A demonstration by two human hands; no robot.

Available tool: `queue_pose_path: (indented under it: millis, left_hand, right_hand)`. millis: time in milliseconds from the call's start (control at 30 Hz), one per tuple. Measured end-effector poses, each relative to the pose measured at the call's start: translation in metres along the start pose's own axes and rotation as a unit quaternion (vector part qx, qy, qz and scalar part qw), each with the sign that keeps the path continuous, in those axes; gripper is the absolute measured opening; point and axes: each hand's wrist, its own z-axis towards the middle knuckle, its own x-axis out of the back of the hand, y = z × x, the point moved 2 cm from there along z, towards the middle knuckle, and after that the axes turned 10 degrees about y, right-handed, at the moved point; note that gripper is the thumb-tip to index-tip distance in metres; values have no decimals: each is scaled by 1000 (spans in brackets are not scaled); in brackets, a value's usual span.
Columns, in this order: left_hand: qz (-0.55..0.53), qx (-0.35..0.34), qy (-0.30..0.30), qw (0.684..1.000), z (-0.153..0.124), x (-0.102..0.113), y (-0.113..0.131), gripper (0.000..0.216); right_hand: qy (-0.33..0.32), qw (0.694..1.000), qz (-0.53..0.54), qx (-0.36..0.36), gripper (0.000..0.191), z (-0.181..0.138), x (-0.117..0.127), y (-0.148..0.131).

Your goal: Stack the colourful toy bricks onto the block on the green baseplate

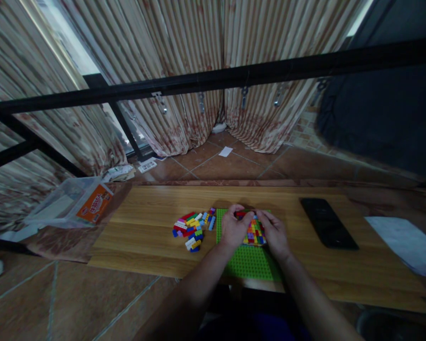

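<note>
A block of multicoloured toy bricks (254, 235) sits over a green studded baseplate (250, 265) on the wooden board. My left hand (233, 228) curls over the block's left and far side, thumb and fingers bent around it. On the opposite side, my right hand (274, 232) has its fingers closed along the block's right and far edge. Some dark red brick shows between the hands. Fingertips at the far side are partly hidden, so any single brick there cannot be made out. Left of the baseplate lies a loose pile of toy bricks (190, 229).
A black smartphone (328, 222) lies on the wooden board (138, 227) at the right, with a white paper sheet (406, 244) beyond. A clear plastic box (62, 203) with an orange label stands at the left. A dark metal rail (195, 78) crosses before the curtains.
</note>
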Motion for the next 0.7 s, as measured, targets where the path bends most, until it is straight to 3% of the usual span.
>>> queue_pose_path:
  millis: [167,500,700]
  left_hand:
    - [61,-15,-39,997,2,1,-1,22]
    - [156,-15,-64,986,1,5,9,34]
    - [140,-23,-70,987,2,3,4,35]
  right_hand:
    - [-3,1000,3,1,39,0,-1,0]
    - [-6,1000,0,18,37,0,0,0]
    - [-11,1000,-8,19,39,2,1,3]
